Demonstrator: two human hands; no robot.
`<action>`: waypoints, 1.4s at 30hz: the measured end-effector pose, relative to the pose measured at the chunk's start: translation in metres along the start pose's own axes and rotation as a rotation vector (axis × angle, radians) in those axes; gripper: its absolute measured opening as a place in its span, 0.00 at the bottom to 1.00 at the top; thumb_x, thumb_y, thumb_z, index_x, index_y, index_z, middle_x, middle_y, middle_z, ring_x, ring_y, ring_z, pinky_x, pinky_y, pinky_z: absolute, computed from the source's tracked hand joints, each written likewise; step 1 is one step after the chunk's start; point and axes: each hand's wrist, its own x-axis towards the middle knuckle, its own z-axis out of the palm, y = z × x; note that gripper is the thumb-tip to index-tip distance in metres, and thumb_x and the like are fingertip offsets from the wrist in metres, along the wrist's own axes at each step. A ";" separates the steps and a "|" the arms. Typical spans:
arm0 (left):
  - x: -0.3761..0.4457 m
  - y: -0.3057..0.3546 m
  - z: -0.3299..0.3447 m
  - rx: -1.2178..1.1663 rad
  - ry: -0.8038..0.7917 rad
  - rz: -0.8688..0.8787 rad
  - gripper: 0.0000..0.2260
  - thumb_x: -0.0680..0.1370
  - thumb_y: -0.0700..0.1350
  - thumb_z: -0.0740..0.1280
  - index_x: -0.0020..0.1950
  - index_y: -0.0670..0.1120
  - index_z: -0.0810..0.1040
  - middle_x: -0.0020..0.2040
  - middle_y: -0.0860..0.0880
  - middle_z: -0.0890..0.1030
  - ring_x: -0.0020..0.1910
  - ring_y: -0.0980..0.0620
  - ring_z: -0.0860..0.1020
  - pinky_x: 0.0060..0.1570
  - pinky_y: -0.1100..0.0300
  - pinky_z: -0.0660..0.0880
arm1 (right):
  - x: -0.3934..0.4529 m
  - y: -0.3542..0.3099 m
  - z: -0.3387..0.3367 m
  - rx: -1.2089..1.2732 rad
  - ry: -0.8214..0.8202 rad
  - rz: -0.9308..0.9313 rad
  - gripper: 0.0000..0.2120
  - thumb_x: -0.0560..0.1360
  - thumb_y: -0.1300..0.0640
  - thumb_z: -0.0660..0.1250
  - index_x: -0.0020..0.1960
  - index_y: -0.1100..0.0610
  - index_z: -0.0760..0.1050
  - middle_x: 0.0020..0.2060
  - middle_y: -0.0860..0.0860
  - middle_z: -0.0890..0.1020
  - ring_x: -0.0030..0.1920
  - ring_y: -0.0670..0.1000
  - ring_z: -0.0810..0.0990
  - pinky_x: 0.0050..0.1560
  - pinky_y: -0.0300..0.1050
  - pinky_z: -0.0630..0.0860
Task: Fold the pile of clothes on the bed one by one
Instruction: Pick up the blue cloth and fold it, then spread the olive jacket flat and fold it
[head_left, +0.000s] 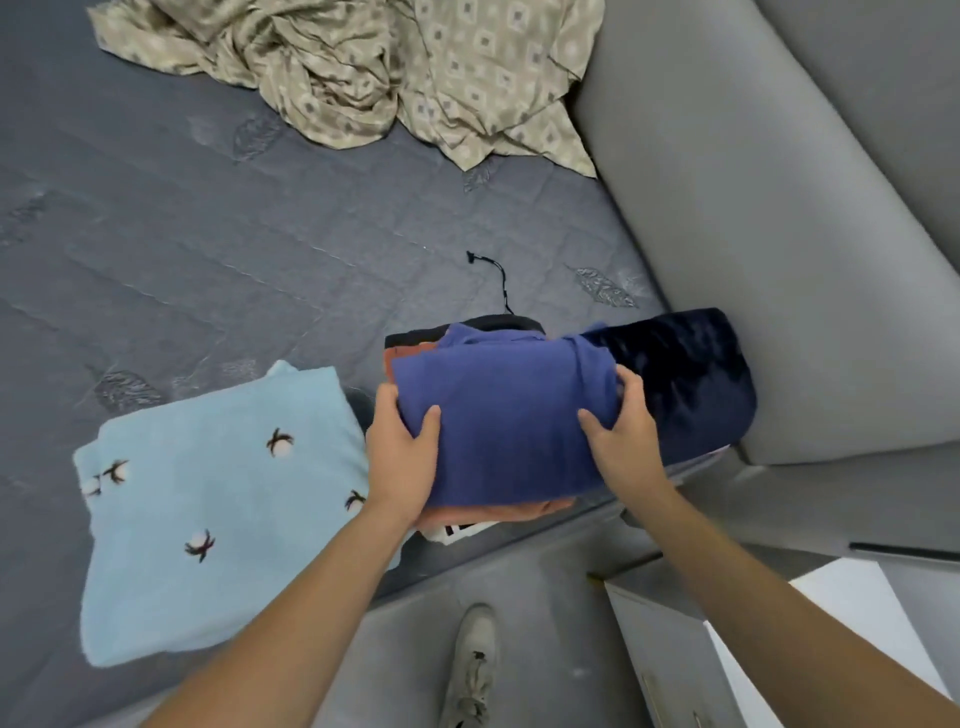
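The folded blue garment sits on top of a small stack of folded clothes near the bed's near right edge. The left hand clasps its left side and the right hand its right, fingers curled round the cloth. This looks like the stacking step. Next, seemingly: let go, then reach far for the crumpled patterned cloth. A light blue folded piece lies left.

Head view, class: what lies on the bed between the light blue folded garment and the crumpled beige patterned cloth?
Only bare grey quilted bedcover separates light blue garment from beige cloth.
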 end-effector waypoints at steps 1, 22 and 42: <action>-0.002 -0.001 0.006 0.066 0.076 0.027 0.12 0.79 0.42 0.71 0.57 0.49 0.69 0.53 0.52 0.78 0.55 0.47 0.79 0.59 0.44 0.76 | 0.003 0.007 0.004 -0.054 0.028 -0.022 0.36 0.78 0.61 0.71 0.81 0.53 0.58 0.73 0.50 0.70 0.72 0.55 0.71 0.74 0.56 0.69; 0.007 -0.010 -0.009 0.971 -0.103 0.606 0.28 0.86 0.56 0.51 0.85 0.50 0.55 0.86 0.49 0.51 0.84 0.46 0.47 0.81 0.44 0.51 | -0.002 -0.020 0.059 -0.735 -0.017 -0.736 0.30 0.84 0.50 0.56 0.84 0.56 0.56 0.84 0.52 0.55 0.84 0.52 0.49 0.81 0.61 0.53; -0.053 -0.090 -0.588 0.865 0.325 0.238 0.26 0.85 0.55 0.52 0.83 0.50 0.61 0.84 0.50 0.59 0.84 0.49 0.52 0.81 0.46 0.56 | -0.268 -0.371 0.408 -0.612 -0.380 -1.053 0.31 0.82 0.43 0.53 0.82 0.54 0.60 0.82 0.49 0.61 0.83 0.49 0.54 0.82 0.53 0.52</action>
